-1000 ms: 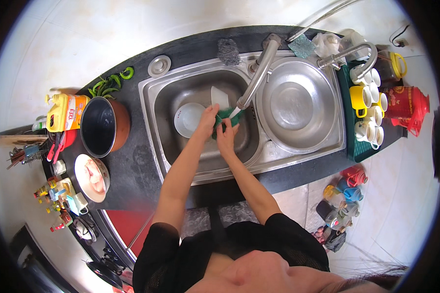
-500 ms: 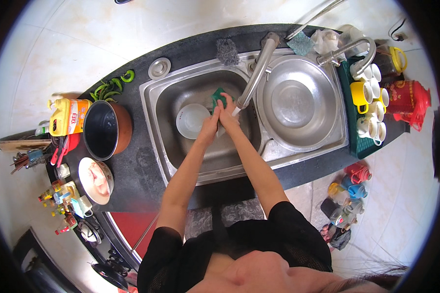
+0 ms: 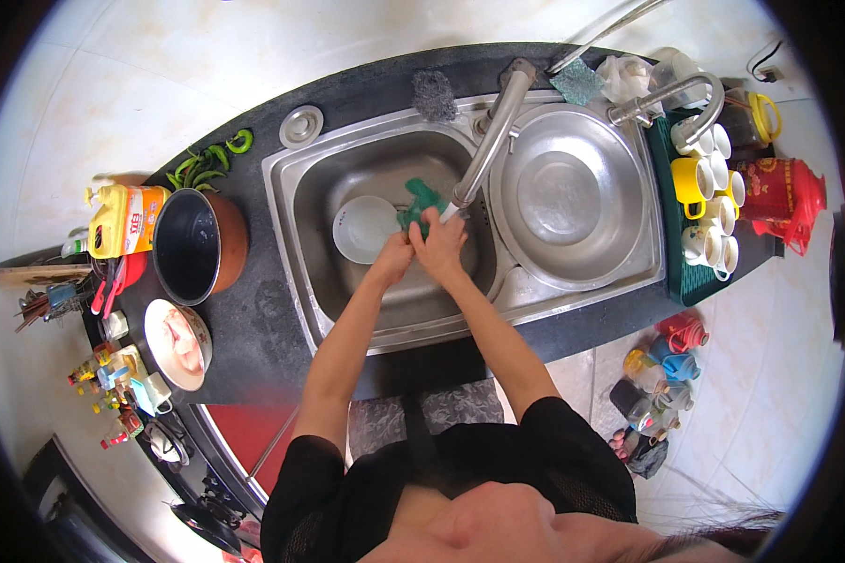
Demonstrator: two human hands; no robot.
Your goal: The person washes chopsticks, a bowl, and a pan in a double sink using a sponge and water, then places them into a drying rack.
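Note:
Over the left sink basin, my left hand is closed at the lower end of a green cloth. Beside it my right hand also grips the cloth, fingers curled close under the faucet spout. The cloth spreads out, crumpled, beyond my fingers. A white bowl lies in the basin just left of my hands, touching neither one as far as I can tell.
A large steel basin fills the right sink. Farther right, a green tray carries white and yellow mugs. Left stand a dark-lined pot, a bowl of pale meat, green peppers and a yellow jug.
The green cloth, bunched at my fingers before, now spreads out more. My right hand has come down slightly and curled; my left hand has shifted a little left.

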